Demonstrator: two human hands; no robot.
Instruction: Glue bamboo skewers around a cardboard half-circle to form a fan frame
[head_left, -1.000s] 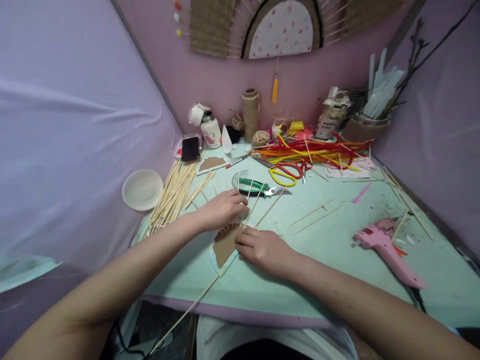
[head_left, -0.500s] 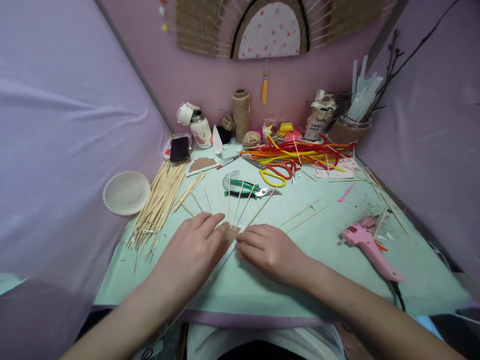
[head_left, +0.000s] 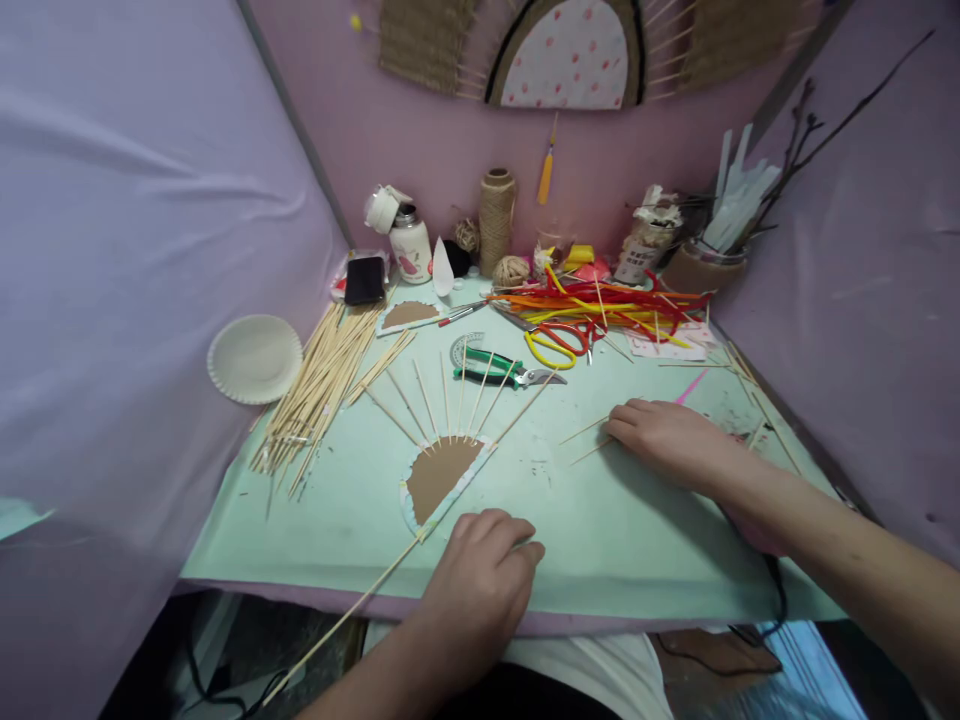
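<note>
A brown half-round card piece (head_left: 437, 477) lies on the mint table (head_left: 615, 540), with several thin bamboo sticks (head_left: 448, 400) fanning out from its top edge. One long stick (head_left: 352, 610) runs from under it past the table's front edge. My left hand (head_left: 484, 580) rests near the front edge just right of the card, fingers curled, with nothing visible in them. My right hand (head_left: 660, 438) lies further right, palm down, its fingertips touching two loose sticks (head_left: 581, 446).
A pile of bamboo sticks (head_left: 322, 385) and a paper plate (head_left: 255, 358) are at the left. Green pliers (head_left: 506, 368), scissors (head_left: 559, 345), coloured pipe cleaners (head_left: 607, 303), twine spools (head_left: 497, 215) and a bottle (head_left: 409, 245) line the back. Fabric walls enclose three sides.
Both hands have left the card piece: the left drew back to the front edge, the right went out to the loose sticks. The fan now shows uncovered.
</note>
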